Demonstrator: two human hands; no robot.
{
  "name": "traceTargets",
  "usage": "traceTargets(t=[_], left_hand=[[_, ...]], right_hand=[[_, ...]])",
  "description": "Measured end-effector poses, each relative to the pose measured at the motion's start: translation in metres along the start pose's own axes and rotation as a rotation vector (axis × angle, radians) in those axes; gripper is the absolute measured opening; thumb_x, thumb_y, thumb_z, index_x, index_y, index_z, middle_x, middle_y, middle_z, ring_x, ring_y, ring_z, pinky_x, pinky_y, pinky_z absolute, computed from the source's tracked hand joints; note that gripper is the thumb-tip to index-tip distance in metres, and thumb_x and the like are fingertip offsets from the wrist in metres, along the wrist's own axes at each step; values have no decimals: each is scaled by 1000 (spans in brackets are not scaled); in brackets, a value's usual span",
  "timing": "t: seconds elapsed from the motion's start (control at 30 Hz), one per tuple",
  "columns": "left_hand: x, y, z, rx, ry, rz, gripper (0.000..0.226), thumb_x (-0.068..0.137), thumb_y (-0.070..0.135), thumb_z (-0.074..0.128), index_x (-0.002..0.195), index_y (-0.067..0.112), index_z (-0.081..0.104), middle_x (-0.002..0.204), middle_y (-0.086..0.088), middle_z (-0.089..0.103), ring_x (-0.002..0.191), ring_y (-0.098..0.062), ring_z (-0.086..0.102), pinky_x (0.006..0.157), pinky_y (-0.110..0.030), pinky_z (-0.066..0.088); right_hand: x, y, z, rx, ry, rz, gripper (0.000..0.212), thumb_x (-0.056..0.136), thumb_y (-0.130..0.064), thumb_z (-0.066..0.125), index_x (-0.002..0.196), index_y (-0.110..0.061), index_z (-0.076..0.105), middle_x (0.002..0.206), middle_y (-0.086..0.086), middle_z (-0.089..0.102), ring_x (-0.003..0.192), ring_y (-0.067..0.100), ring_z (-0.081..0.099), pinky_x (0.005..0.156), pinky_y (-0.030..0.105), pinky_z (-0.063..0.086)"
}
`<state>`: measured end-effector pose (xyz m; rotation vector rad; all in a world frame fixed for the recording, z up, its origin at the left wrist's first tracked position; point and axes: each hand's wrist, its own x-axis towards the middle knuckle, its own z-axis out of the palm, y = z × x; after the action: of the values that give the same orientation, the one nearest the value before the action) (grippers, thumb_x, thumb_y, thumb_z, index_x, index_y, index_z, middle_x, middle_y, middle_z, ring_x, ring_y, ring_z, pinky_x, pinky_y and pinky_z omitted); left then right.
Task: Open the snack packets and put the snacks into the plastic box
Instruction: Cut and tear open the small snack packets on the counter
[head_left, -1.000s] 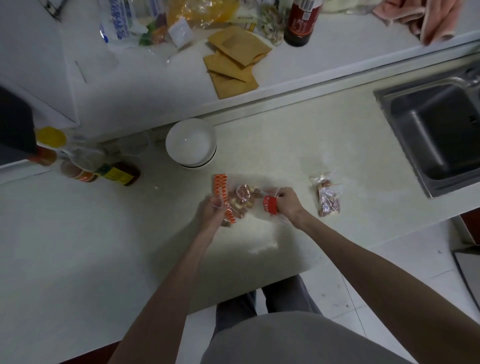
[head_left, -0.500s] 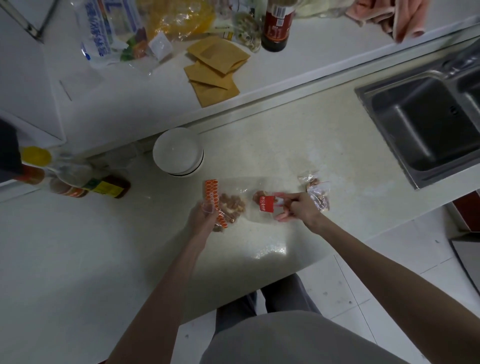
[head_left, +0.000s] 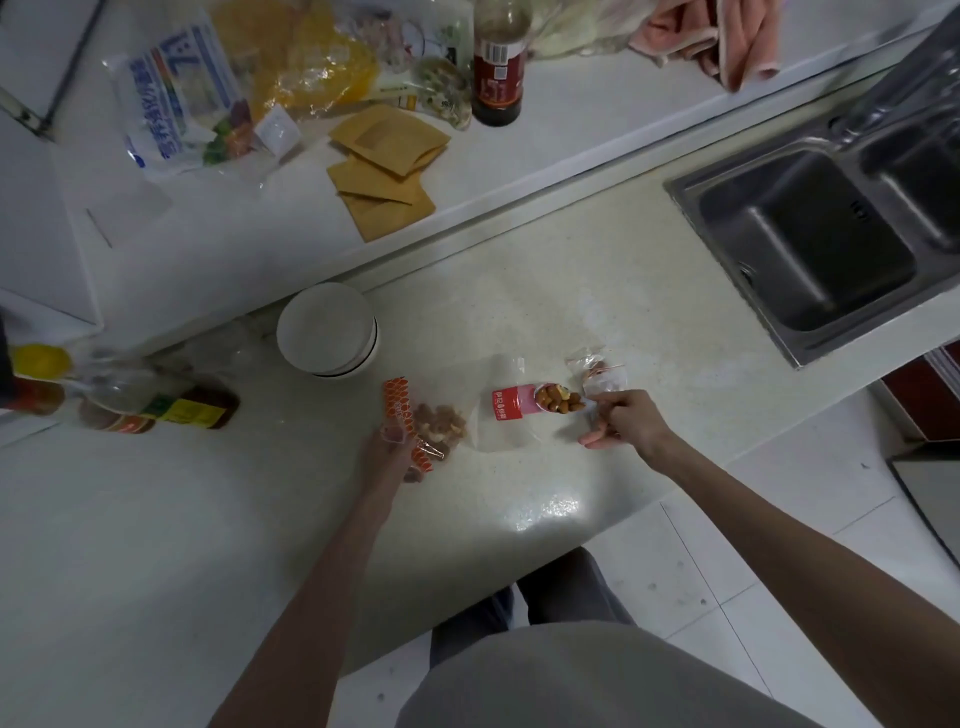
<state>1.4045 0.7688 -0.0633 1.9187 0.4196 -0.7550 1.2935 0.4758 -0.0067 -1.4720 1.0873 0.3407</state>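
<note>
1. Head view, nearest first: the left hand (head_left: 390, 451) pinches the orange-patterned edge of a clear snack packet (head_left: 423, 430), whose brown pieces lie bunched just right of its fingers on the counter (head_left: 208, 519).

2. The right hand (head_left: 621, 421) grips the end of a red-labelled packet (head_left: 524, 404) between thumb and fingers, with one finger stretched out loose below. Yellow-brown nuts show at the end of that packet nearest the hand.

3. A sheet of clear film (head_left: 493, 415) lies between the two hands, under and around the red-labelled packet. Whether it is a wrapper or the wall of a box, I cannot tell.

4. Just beyond the right hand lies a third small packet (head_left: 597, 376) with pinkish contents, untouched by either hand.

5. Progress, as I judge it: early. No snacks can be seen inside any plastic box, and I cannot pick out the box with certainty. Two packets are in hand and one waits; emptying all three remains.

6. Beyond the left hand stands one stack of white bowls (head_left: 328, 328). To its left lie several sauce bottles (head_left: 156, 410), too overlapped to count.

7. Farthest, on the raised ledge: three brown pouches (head_left: 387, 166), one dark bottle (head_left: 498, 67), a printed bag (head_left: 176, 104) and one pink cloth (head_left: 717, 36). One sink (head_left: 810, 244) sits far beyond the right hand.
</note>
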Motion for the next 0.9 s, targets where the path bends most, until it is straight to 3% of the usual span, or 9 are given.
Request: traceTargets(t=[0.1,0.2,0.27,0.37,0.47,0.63,0.7,0.77,0.9], left_hand=[[-7,11,-5,109,76,33,18,81,1,67,98,1,61,76,-17,67,40,-19,60,37,-26,47],[-22,28,-5,320,253,296,3,83,-4,61,83,-5,58,76,-22,62,69,-38,63,51,-28,47],[-35,43,-2,437,366,501,8,80,-8,61,74,-6,57,71,-21,58,70,-37,59,61,-30,37],[-59,71,-1,411,174,543,10,80,5,61,79,15,59,74,-6,61,68,-20,60,57,-22,38],[-79,91,-6,366,83,539,16,78,15,50,70,30,50,67,4,59,57,-3,57,45,-17,41],[-101,115,-13,444,79,643,25,80,13,62,72,30,46,65,11,58,62,-3,56,54,-20,42],[-108,122,-16,471,78,696,17,79,19,63,78,28,48,73,6,61,72,-15,60,63,-31,47],[-115,128,-20,468,73,771,14,76,25,62,83,25,49,78,3,63,75,-22,60,66,-36,49],[-124,136,-28,492,122,894,21,69,20,60,89,22,53,79,6,57,76,-22,58,66,-36,48]], right_hand=[[-8,-8,-12,-40,2,-29,39,85,15,32,102,4,66,64,13,62,56,30,68,65,40,61],[-24,-28,-17,-111,-30,-62,36,84,14,32,95,8,66,70,25,67,61,33,70,63,37,61],[-40,-47,-17,-160,-107,-97,36,82,14,30,88,11,65,62,20,64,61,37,67,58,32,59],[-69,-82,-12,-290,-262,-162,38,73,13,26,86,15,62,57,18,55,61,36,64,64,41,57],[-98,-117,-4,-392,-347,-241,44,79,12,29,92,3,70,58,15,54,57,33,68,50,24,49],[-133,-161,6,-437,-402,-329,40,89,9,37,89,-6,74,56,6,46,47,23,63,56,28,53],[-144,-172,11,-484,-403,-346,38,90,6,38,90,-8,74,57,6,46,47,21,62,65,35,49],[-156,-181,16,-526,-405,-367,35,89,3,41,90,-7,74,58,6,46,48,23,62,64,41,53],[-178,-197,28,-599,-337,-380,30,88,0,45,88,-8,74,50,4,48,47,26,63,51,27,54]])
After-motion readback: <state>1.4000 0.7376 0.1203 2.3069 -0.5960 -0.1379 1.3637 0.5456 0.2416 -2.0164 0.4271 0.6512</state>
